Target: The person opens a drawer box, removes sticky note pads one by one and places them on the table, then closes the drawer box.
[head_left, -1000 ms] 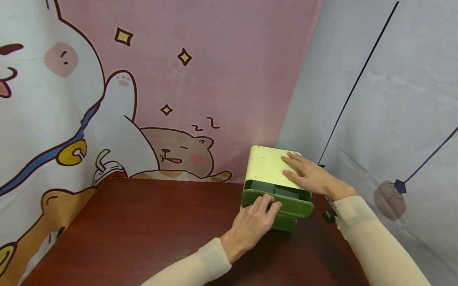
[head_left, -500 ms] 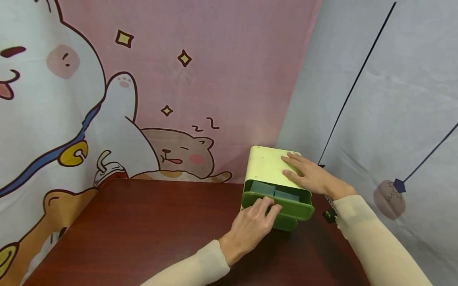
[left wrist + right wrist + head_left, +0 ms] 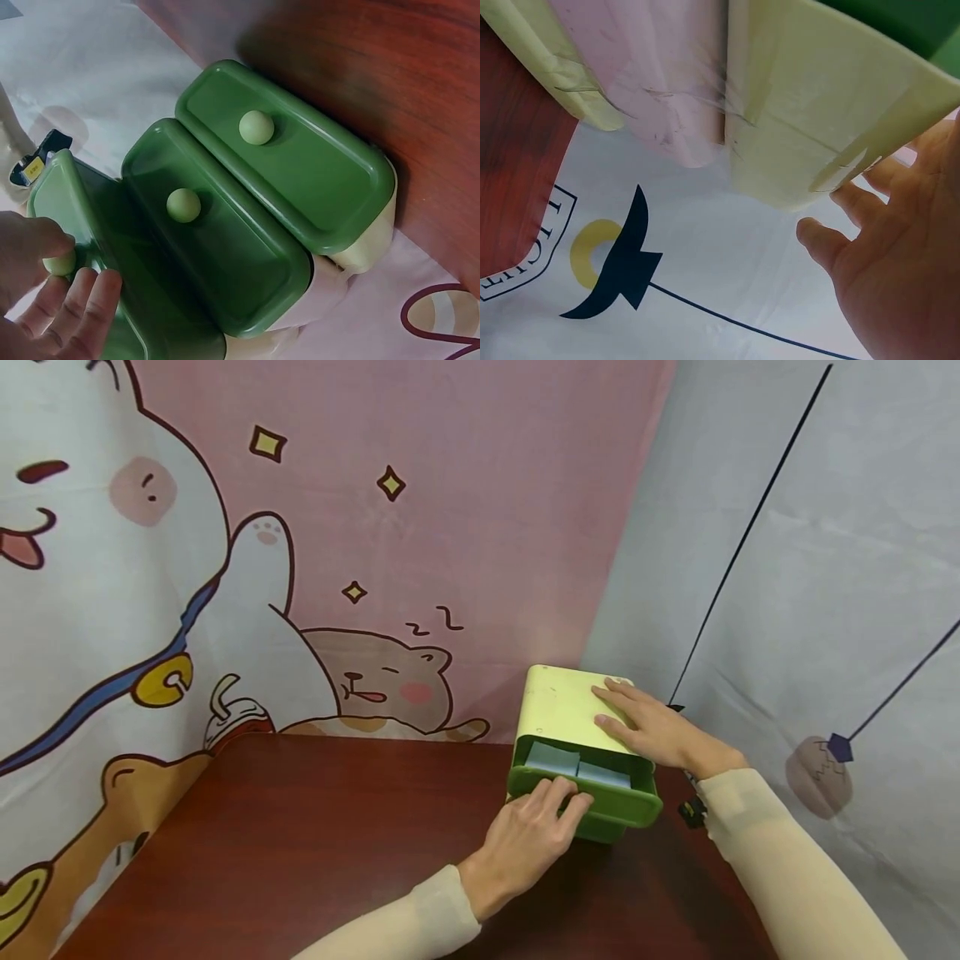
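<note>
A small drawer cabinet [image 3: 558, 706] with a pale yellow top stands on the table. Its top green drawer [image 3: 622, 807] is pulled partway out and shows two light blue blocks [image 3: 552, 758] side by side inside. My left hand [image 3: 525, 839] pinches the round knob [image 3: 60, 262] of that drawer between thumb and fingers. Flat on the cabinet's top rests my right hand [image 3: 660, 727], fingers extended. Beneath, the middle drawer [image 3: 217, 247] and bottom drawer [image 3: 315, 180] look pushed in, each with a round pale green knob.
The dark red-brown table [image 3: 315, 852] stretches left and in front of the cabinet. Behind it hangs a pink and white cloth [image 3: 487, 527] printed with cartoon animals. A pale grey cloth [image 3: 825, 568] hangs at the right. A black wrist device [image 3: 692, 810] sits under the right forearm.
My left hand has drawn the top drawer slightly further out toward me, and more of the light blue blocks shows. The right hand stays on the cabinet's top.
</note>
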Motion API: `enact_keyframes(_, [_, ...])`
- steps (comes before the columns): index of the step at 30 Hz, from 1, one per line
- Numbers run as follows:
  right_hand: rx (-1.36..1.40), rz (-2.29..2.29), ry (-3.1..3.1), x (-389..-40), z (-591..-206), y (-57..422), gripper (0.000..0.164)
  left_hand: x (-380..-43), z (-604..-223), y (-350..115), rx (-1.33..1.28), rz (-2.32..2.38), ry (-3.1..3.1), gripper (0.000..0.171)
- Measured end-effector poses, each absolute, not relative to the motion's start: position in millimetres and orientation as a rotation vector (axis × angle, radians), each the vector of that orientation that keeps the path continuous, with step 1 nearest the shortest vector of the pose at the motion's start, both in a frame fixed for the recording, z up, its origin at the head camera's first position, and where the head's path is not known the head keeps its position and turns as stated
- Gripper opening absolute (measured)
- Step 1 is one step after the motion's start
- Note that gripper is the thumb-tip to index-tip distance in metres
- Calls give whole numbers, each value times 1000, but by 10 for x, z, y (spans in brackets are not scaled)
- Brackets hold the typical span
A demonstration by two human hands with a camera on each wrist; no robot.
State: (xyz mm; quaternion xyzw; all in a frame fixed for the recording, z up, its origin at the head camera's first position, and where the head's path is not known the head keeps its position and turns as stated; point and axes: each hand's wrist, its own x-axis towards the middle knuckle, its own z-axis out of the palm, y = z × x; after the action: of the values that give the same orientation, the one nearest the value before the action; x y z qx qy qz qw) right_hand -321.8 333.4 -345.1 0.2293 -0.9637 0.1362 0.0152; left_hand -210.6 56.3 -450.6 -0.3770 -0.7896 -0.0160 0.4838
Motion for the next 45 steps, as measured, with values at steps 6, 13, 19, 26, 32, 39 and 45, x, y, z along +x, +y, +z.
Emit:
enact_keyframes(6, [712,447,-3003,-3223,-3472,3349,75,-2080,-4509,557,-930,-48,-1916,30])
enact_keyframes(13, [701,443,-3010,-3232,-3503,3369,76,-2058,-4526,556,-937,-55,-1896,33])
enact_keyframes(19, [696,434,-3012,-3239,-3503,3364,76,-2024,-4514,540,-945,-56,-1874,30])
enact_keyframes(26, [698,424,-3010,-3242,-3485,3354,76,-1971,-4484,509,-958,-55,-1851,23])
enact_keyframes(32, [695,421,-3017,-3240,-3453,3337,76,-1927,-4462,482,-969,-68,-1838,22])
enact_keyframes(39, [688,419,-3020,-3235,-3449,3345,76,-1872,-4466,462,-979,-73,-1802,22])
enact_keyframes(45, [695,424,-3017,-3219,-3441,3338,76,-1836,-4497,445,-998,-74,-1782,23])
